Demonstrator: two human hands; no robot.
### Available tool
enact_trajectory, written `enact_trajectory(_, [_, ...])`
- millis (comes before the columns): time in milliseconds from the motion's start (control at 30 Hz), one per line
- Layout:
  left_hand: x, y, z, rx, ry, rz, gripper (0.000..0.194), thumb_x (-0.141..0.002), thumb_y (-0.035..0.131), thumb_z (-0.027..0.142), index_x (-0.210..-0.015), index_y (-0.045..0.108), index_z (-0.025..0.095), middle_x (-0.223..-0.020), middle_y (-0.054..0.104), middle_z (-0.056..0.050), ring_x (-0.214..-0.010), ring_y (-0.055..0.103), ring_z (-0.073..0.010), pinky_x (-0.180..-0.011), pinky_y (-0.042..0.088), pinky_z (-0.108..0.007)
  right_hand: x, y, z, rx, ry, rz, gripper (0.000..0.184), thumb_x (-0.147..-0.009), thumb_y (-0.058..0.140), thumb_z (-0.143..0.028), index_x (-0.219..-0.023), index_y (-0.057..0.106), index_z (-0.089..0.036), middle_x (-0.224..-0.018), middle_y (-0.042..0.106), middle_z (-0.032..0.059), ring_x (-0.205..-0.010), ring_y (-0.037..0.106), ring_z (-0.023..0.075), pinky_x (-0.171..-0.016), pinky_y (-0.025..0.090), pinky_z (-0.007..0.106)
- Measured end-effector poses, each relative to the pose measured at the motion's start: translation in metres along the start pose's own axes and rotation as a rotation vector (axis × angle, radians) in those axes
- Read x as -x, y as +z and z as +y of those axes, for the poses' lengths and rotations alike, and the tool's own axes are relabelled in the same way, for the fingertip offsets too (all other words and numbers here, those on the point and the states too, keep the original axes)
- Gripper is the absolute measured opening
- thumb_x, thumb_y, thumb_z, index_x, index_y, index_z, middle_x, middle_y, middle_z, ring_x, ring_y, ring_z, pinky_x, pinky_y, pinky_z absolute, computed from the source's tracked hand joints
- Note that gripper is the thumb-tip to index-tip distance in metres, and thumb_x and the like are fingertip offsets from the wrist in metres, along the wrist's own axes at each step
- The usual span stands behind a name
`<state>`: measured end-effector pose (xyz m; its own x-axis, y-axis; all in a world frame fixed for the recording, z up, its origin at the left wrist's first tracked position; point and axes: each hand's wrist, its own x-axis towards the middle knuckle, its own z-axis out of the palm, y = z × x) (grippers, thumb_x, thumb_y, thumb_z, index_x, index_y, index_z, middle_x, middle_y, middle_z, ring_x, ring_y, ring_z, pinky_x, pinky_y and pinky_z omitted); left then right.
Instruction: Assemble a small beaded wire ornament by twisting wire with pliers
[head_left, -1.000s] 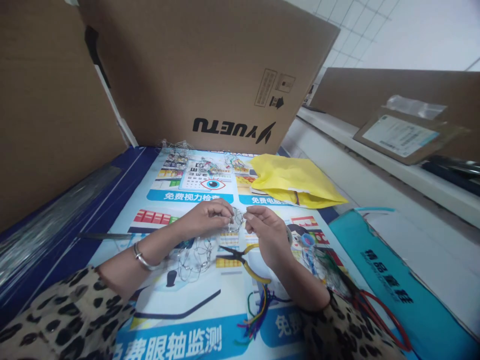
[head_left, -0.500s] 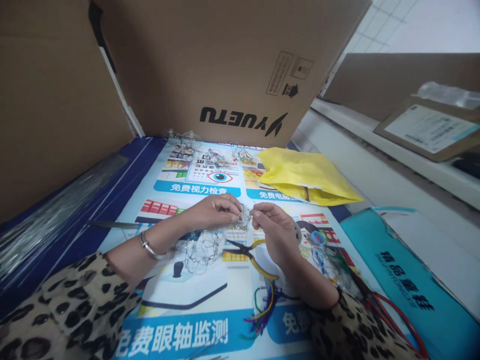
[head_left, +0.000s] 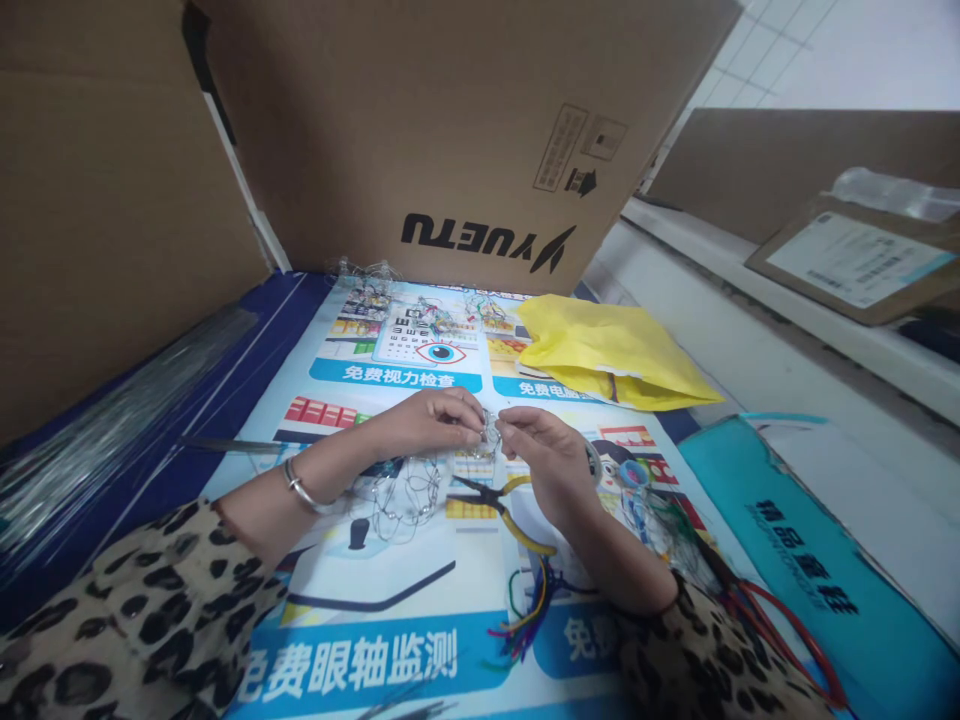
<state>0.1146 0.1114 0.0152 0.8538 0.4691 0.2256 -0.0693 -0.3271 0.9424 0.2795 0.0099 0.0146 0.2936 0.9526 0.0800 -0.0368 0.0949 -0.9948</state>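
Observation:
Between my two hands is a small looped piece of thin silvery wire (head_left: 491, 432) with tiny beads. My left hand (head_left: 442, 420) pinches its left side between thumb and fingers. On the other side, my right hand (head_left: 544, 450) has thumb and forefinger pressed together at the wire. Just below lie pliers (head_left: 517, 512) with yellow handles, their jaws pointing left. A loose tangle of beaded wire loops (head_left: 405, 500) rests under my left forearm. Coloured cords (head_left: 529, 620) lie in a bunch below the pliers.
A large cardboard box (head_left: 420, 120) stands behind the printed sheet. A yellow bag (head_left: 615, 350) lies at the back right, beside more wire pieces (head_left: 435, 315). Straight wires (head_left: 112, 430) are bundled at left. Red-handled scissors (head_left: 795, 630) and a teal box (head_left: 795, 540) lie at right.
My right thumb and forefinger have shifted very slightly left, closer to the wire. My left hand stays nearly still, and the tools have not moved.

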Motion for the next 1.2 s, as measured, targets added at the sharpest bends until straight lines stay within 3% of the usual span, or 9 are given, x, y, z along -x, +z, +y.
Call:
enact_trajectory(333, [0.0002,-0.0003,-0.0010,-0.013,0.018,-0.001,0.010,-0.075,0.064,0.023,-0.082,0.069,0.019,-0.092,0.061,-0.004,-0.092,0.056,-0.0141,-0.087,0.043,-0.030,0.0017,-0.0006,-0.0036,0.027,0.020,-0.069,0.019,-0.062,0.073,-0.024,-0.080,0.069,-0.023,-0.072,0.065,-0.0008,-0.068,0.056,0.0133,-0.064,0.046,0.028])
enact_trajectory(667, [0.0002,-0.0007,-0.0003,-0.030,0.012,-0.007,0.010,-0.076,0.062,0.023,-0.081,0.069,0.018,-0.093,0.061,-0.004,-0.092,0.056,-0.0148,-0.087,0.043,-0.031,0.0013,-0.0010,-0.0032,0.040,0.018,-0.051,0.016,-0.065,0.071,-0.027,-0.081,0.069,-0.023,-0.070,0.063,-0.0012,-0.065,0.055,0.0128,-0.061,0.046,0.027])
enact_trajectory(900, [0.0003,-0.0007,-0.0010,-0.016,0.008,-0.001,0.010,-0.075,0.063,0.024,-0.081,0.069,0.018,-0.093,0.061,-0.005,-0.092,0.056,-0.0150,-0.087,0.043,-0.031,0.0012,-0.0012,-0.0048,0.051,0.022,-0.062,0.015,-0.065,0.071,-0.027,-0.080,0.068,-0.023,-0.065,0.062,-0.0024,-0.058,0.052,0.0105,-0.056,0.043,0.025])
enact_trajectory(1200, [-0.0001,-0.0013,-0.0001,-0.058,0.015,-0.010,0.010,-0.076,0.061,0.025,-0.078,0.067,0.016,-0.091,0.060,-0.005,-0.090,0.055,-0.0153,-0.085,0.043,-0.031,-0.0005,-0.0021,-0.0068,-0.099,0.041,-0.028,0.016,-0.068,0.068,-0.028,-0.082,0.066,-0.020,-0.055,0.054,-0.0040,-0.049,0.044,0.0085,-0.050,0.034,0.024])
